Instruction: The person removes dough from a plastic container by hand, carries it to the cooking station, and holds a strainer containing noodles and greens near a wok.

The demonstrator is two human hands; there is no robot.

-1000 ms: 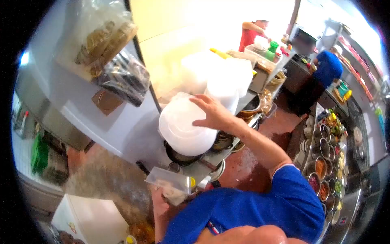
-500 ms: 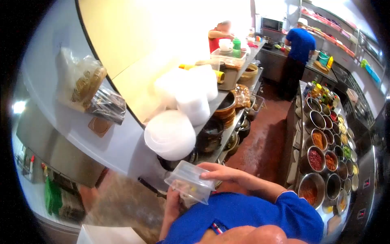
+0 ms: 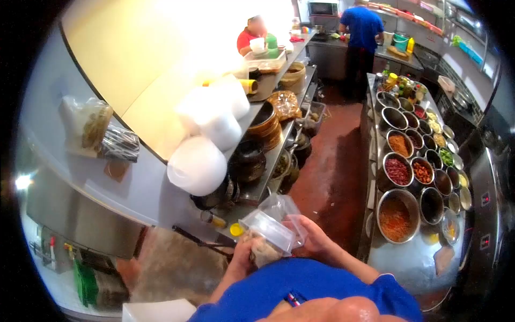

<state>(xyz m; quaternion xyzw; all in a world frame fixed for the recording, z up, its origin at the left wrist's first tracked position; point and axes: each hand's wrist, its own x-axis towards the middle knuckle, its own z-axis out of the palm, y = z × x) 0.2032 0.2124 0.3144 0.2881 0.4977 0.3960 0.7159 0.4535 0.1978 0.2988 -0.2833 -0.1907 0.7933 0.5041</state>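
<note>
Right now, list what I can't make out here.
All in the head view:
- Pale contents at the left hand: blurred, partly behind plastic.
- White containers: details lost in glare.
- White box: cut off by the bottom edge.
- Yellow bottle: label too small.

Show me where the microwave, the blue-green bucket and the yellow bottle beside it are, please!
Microwave (image 3: 322,8): head view, on its dark front.
Blue-green bucket (image 3: 400,43): head view, on its side.
Yellow bottle (image 3: 411,46): head view, on its body.
</note>
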